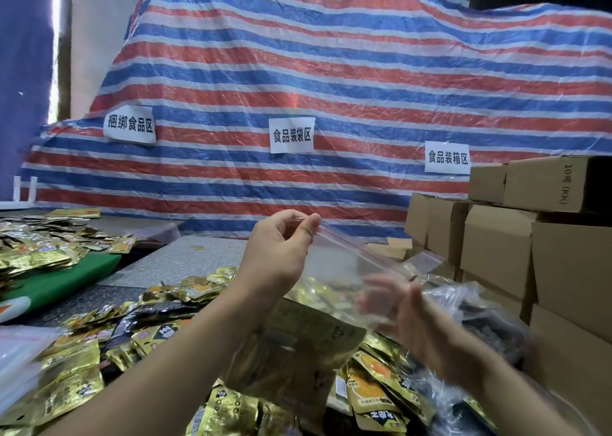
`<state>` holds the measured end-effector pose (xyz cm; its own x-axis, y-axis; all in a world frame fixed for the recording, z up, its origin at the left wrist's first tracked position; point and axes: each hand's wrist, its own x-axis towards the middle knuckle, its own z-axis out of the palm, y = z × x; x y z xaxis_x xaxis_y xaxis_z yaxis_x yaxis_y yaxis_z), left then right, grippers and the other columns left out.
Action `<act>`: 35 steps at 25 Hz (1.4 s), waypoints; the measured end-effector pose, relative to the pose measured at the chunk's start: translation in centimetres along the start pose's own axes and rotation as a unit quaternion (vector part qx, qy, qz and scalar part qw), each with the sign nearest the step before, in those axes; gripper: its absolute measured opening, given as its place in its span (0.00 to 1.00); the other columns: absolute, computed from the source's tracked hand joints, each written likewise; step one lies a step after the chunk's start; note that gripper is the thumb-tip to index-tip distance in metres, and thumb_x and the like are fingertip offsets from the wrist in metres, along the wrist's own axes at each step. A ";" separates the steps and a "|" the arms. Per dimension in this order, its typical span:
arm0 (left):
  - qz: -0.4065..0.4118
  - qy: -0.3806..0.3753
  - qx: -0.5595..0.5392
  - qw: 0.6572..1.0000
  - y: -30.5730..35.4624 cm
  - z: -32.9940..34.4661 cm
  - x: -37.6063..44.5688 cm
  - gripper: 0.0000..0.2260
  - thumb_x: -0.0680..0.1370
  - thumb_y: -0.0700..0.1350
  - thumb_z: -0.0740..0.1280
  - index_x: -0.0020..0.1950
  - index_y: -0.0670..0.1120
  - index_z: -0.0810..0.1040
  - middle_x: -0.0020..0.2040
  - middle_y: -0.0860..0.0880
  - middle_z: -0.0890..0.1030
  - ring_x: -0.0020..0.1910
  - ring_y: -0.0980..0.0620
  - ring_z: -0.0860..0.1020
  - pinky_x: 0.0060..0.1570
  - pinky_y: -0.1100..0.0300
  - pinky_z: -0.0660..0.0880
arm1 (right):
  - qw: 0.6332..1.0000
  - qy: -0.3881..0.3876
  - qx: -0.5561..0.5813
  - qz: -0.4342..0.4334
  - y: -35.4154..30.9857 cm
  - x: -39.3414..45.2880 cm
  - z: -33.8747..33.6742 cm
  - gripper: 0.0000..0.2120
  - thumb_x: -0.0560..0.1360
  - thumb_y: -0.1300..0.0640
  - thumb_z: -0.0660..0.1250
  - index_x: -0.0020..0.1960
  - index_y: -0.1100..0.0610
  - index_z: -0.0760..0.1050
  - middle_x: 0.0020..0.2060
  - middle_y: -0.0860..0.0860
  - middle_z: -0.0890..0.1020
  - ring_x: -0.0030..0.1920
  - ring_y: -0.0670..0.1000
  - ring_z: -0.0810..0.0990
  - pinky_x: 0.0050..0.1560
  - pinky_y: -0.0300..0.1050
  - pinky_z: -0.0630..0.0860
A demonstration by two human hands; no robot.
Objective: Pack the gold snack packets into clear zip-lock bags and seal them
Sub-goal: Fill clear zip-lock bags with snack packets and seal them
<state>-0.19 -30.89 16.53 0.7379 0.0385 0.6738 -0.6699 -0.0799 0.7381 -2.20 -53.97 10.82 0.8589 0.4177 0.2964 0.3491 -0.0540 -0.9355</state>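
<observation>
I'm seeing left hand (278, 253) pinching zip-lock bag (334, 270) at its top corner | right hand (410, 316) blurred, grip unclear | gold packets (381, 386) lying on bench.

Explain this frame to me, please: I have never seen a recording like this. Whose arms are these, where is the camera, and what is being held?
There is no machine here. The single picture comes from a camera worn on a person's head, looking forward and down. The left hand pinches the top corner of a clear zip-lock bag by its red seal strip. The right hand is blurred behind the bag, so its grip cannot be judged. Gold snack packets lie heaped on the table. Cardboard boxes are stacked at the right, before a striped tarp.
</observation>
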 end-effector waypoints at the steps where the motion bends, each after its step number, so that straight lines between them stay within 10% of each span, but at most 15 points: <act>1: 0.005 -0.003 0.002 1.000 0.2 0.0 0.2 0.12 0.79 0.52 0.65 0.41 0.47 0.79 0.28 0.56 0.74 0.29 0.59 0.70 0.31 0.65 0.69 | 0.999 -0.019 0.043 0.014 2.1 -0.2 0.9 0.44 0.61 0.31 0.75 0.70 0.54 0.71 0.62 0.56 0.81 0.64 0.55 0.79 0.63 0.50 0.75; 5: -0.007 -0.003 0.001 1.000 0.1 0.7 1.1 0.14 0.80 0.54 0.64 0.41 0.47 0.79 0.29 0.55 0.73 0.29 0.60 0.70 0.31 0.68 0.69 | 0.997 0.025 0.070 0.009 6.1 0.4 3.4 0.24 0.70 0.62 0.75 0.65 0.60 0.77 0.61 0.61 0.82 0.63 0.60 0.80 0.66 0.57 0.74; 10: -0.055 0.064 -0.008 0.996 -0.7 0.0 2.6 0.12 0.82 0.57 0.58 0.51 0.50 0.75 0.45 0.52 0.80 0.42 0.57 0.78 0.42 0.61 0.74 | 0.978 0.208 0.027 0.004 5.7 1.7 3.9 0.04 0.70 0.64 0.76 0.44 0.58 0.86 0.37 0.55 0.86 0.38 0.51 0.82 0.39 0.40 0.78; 14: -0.115 0.083 0.008 0.990 -3.0 -2.6 1.6 0.10 0.84 0.54 0.55 0.54 0.51 0.73 0.50 0.50 0.79 0.48 0.51 0.79 0.43 0.58 0.73 | 0.944 0.316 0.050 0.085 5.4 3.3 -1.0 0.10 0.73 0.57 0.74 0.48 0.64 0.81 0.40 0.60 0.82 0.46 0.61 0.79 0.54 0.66 0.76; 20: -0.194 0.017 0.055 0.979 -8.4 -5.7 -4.8 0.11 0.83 0.52 0.56 0.53 0.52 0.77 0.47 0.47 0.82 0.38 0.51 0.82 0.42 0.54 0.78 | 0.862 0.454 -0.155 0.165 8.4 4.8 -9.9 0.09 0.79 0.54 0.67 0.53 0.60 0.76 0.48 0.56 0.80 0.46 0.58 0.77 0.46 0.50 0.73; 30: -0.203 -0.025 0.126 0.971 -11.0 -7.9 -9.3 0.12 0.82 0.47 0.61 0.44 0.49 0.82 0.39 0.49 0.83 0.31 0.55 0.79 0.34 0.60 0.73 | 0.647 0.317 -0.609 0.332 8.6 3.5 -11.3 0.16 0.78 0.42 0.64 0.40 0.53 0.71 0.40 0.50 0.79 0.42 0.53 0.79 0.38 0.44 0.75; 35: -0.189 -0.005 0.137 0.972 -11.3 -8.4 -9.9 0.14 0.82 0.44 0.62 0.40 0.48 0.82 0.38 0.49 0.84 0.29 0.56 0.79 0.29 0.66 0.72 | 0.648 0.319 -0.646 0.246 6.5 3.9 -9.0 0.17 0.80 0.46 0.59 0.36 0.54 0.72 0.33 0.48 0.77 0.34 0.49 0.76 0.30 0.41 0.68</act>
<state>-0.62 -22.03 1.74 0.9284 0.1075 0.3557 -0.3053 -0.3252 0.8950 6.79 -60.84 7.61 0.8216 -0.3759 0.4286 -0.3569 -0.9254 -0.1274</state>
